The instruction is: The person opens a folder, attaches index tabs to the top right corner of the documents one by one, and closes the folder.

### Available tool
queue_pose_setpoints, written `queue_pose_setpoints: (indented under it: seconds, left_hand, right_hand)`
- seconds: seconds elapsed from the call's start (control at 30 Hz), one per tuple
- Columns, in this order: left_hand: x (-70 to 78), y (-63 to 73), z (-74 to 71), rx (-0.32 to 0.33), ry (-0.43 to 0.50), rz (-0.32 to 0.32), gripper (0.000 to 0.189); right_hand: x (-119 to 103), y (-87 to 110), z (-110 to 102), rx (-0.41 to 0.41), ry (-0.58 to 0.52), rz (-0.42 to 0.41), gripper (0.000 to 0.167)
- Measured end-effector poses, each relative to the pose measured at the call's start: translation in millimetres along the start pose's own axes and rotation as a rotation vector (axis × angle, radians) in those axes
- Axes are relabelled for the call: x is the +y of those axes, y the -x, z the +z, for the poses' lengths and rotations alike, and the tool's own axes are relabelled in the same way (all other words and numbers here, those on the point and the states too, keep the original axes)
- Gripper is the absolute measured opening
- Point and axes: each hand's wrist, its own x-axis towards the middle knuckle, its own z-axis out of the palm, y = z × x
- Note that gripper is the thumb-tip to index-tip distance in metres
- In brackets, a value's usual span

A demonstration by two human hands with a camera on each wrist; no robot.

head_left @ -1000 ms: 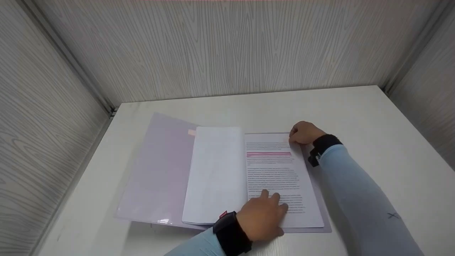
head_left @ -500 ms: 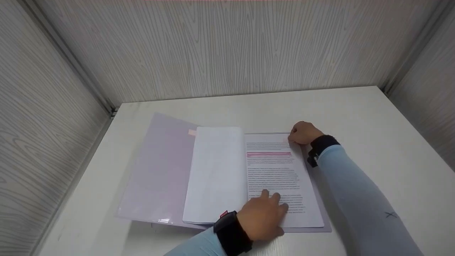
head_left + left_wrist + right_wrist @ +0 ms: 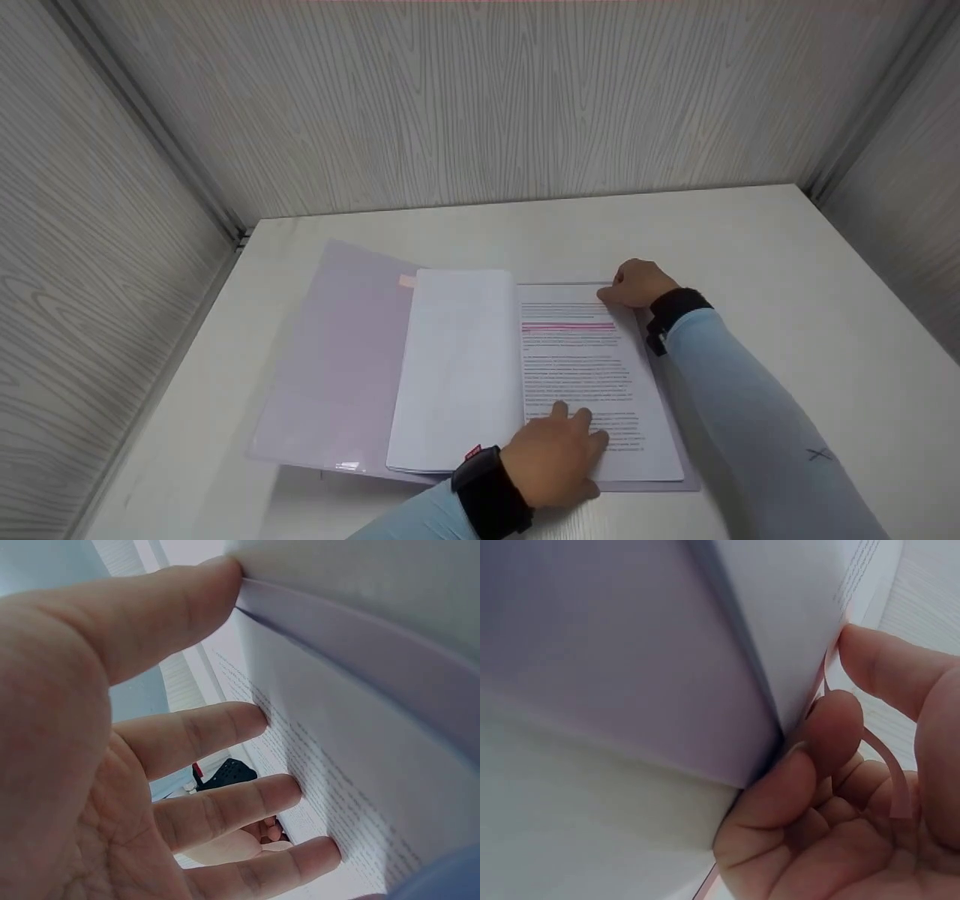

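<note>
A clear purple folder [image 3: 337, 375] lies spread on the table, with its cover to the left. Its turned leaf [image 3: 457, 367] shows blank white beside a printed page [image 3: 577, 375] bearing pink highlighted lines. My left hand [image 3: 555, 461] rests on the lower part of that page, fingers spread and fairly straight; in the left wrist view its thumb [image 3: 180, 611] is at the lower edge. At the upper right corner, my right hand [image 3: 637, 285] has its thumb on the page and fingers curled at the edge. It holds a thin pink sticky tab [image 3: 889, 765], whose loose end curls out past the fingers.
Another light orange tab [image 3: 406, 281] shows beside the top of the turned leaf. The white table [image 3: 787, 247] meets a wood-grain panel [image 3: 480, 105] at the back, with similar panels on both sides. The folder's left cover is raised slightly and casts a shadow.
My right hand has shifted slightly left at the page corner, its thumb reaching further over the page. The left hand and the folder stay in place.
</note>
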Motion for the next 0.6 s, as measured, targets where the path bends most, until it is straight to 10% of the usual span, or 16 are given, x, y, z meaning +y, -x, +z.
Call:
queue_pose_setpoints:
  seconds: [0.6]
  left_hand:
    - [0.1,-1.5,1.3,0.007,0.003,0.004,0.05]
  right_hand:
    - [12.7,-7.9,-2.3,-0.071,-0.007,-0.049,0.026]
